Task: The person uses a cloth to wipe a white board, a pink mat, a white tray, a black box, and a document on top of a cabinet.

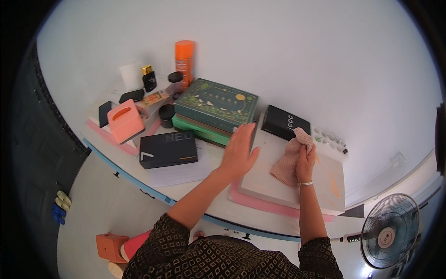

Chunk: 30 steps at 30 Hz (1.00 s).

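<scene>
A pink textured cloth (287,162) hangs from my right hand (306,162), its fingers closed on the upper part; it is above a large white box (271,174) on the right of the table. My left hand (240,150) holds nothing, its fingers stretched out and thumb apart, at the front right corner of stacked boxes. The top one is a dark green decorated box (216,101), with a bright green box (198,130) lower in the stack. Behind the cloth lies a black box (278,122) with white lettering. Another black box (169,150) rests on papers to the left.
A pink tissue box (125,122), a black-lidded jar (167,116), a black bottle with a gold cap (149,78) and an orange spray can (184,62) stand at the left. A white holder with round cups (325,136) is at the back right. A fan (390,232) stands beyond the right end.
</scene>
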{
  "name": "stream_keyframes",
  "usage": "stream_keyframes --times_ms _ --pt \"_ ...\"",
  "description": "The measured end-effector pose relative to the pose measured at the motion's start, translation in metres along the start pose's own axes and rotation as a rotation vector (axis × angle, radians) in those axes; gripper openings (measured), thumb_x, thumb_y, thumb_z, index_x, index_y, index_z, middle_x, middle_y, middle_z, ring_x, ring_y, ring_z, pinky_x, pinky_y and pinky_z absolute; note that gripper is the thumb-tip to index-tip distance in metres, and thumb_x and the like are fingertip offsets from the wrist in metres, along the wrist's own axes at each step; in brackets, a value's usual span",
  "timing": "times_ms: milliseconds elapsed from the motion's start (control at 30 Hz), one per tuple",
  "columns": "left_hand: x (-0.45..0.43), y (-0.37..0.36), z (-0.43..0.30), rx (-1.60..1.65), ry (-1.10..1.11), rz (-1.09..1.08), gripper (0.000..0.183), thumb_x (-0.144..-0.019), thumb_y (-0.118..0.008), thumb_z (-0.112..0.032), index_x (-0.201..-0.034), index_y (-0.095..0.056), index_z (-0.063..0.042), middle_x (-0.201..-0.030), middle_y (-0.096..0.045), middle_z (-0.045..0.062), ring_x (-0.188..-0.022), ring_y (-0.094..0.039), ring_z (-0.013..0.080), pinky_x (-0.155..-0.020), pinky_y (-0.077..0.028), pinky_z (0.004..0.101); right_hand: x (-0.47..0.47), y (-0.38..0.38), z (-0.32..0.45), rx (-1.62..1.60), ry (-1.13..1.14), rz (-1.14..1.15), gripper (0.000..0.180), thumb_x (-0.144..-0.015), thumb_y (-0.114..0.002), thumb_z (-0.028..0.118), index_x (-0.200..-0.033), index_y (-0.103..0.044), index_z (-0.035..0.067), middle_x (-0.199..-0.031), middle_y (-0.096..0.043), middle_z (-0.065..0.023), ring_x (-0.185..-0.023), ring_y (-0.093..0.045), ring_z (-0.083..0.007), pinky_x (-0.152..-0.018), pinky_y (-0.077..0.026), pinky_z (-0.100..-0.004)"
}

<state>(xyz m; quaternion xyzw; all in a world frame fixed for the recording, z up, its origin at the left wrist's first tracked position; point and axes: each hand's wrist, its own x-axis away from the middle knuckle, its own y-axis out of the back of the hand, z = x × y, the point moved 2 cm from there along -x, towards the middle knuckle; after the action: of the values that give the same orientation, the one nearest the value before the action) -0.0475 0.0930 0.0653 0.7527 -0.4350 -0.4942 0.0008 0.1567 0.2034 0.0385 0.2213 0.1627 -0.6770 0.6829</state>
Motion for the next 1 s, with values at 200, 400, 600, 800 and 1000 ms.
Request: stream_keyframes --times_ms 200,400,600,800,1000 --pt "0.073 0.132 0.045 -0.342 0.270 -0.496 0.039 -0.075 -0.058 -0.005 -0.113 -0.047 0.001 -0.110 -0.051 0.015 -0.102 -0.047 0.0317 -0.089 -0.037 0.0383 0.040 -0.074 0.066 -0.036 -0.092 0.416 0.031 -0.090 -0.043 0.016 -0.115 -0.045 -0.001 -0.106 -0.054 -0.0108 -0.098 -0.051 -0.0174 -0.084 -0.039 -0.0275" --pt "0.138 0.186 0.120 -0.192 0.719 -0.710 0.045 -0.082 -0.055 -0.012 -0.120 -0.040 0.005 -0.117 -0.048 0.017 -0.106 -0.046 0.0235 -0.089 -0.037 0.0306 0.076 -0.182 0.043 -0.130 -0.270 0.766 0.037 -0.090 -0.044 0.021 -0.122 -0.043 0.001 -0.114 -0.053 -0.0065 -0.104 -0.046 -0.0122 -0.090 -0.035 -0.0256" --pt "0.136 0.197 0.118 0.101 0.845 -0.481 0.038 -0.087 -0.050 -0.021 -0.114 -0.050 0.005 -0.105 -0.056 0.012 -0.093 -0.052 0.0166 -0.082 -0.040 0.0277 0.090 -0.222 0.051 0.045 -0.630 0.968 0.035 -0.090 -0.044 0.026 -0.104 -0.052 -0.005 -0.092 -0.058 -0.0132 -0.086 -0.053 -0.0188 -0.077 -0.042 -0.0288" --pt "0.136 0.199 0.118 0.308 0.825 -0.532 0.037 -0.089 -0.048 -0.019 -0.120 -0.047 0.001 -0.109 -0.054 0.008 -0.098 -0.050 0.0145 -0.086 -0.037 0.0258 0.105 -0.230 0.048 -0.067 -0.527 0.889 0.031 -0.089 -0.046 0.026 -0.098 -0.055 -0.002 -0.080 -0.056 -0.0061 -0.074 -0.049 -0.0126 -0.067 -0.041 -0.0268" --pt "0.139 0.206 0.113 0.564 0.755 -0.697 0.032 -0.086 -0.052 -0.010 -0.116 -0.048 0.000 -0.106 -0.053 0.008 -0.095 -0.051 0.0134 -0.084 -0.040 0.0247 0.113 -0.213 0.076 -0.123 -0.403 0.864 0.037 -0.089 -0.045 0.025 -0.113 -0.048 -0.002 -0.101 -0.058 -0.0100 -0.091 -0.051 -0.0167 -0.081 -0.040 -0.0280"
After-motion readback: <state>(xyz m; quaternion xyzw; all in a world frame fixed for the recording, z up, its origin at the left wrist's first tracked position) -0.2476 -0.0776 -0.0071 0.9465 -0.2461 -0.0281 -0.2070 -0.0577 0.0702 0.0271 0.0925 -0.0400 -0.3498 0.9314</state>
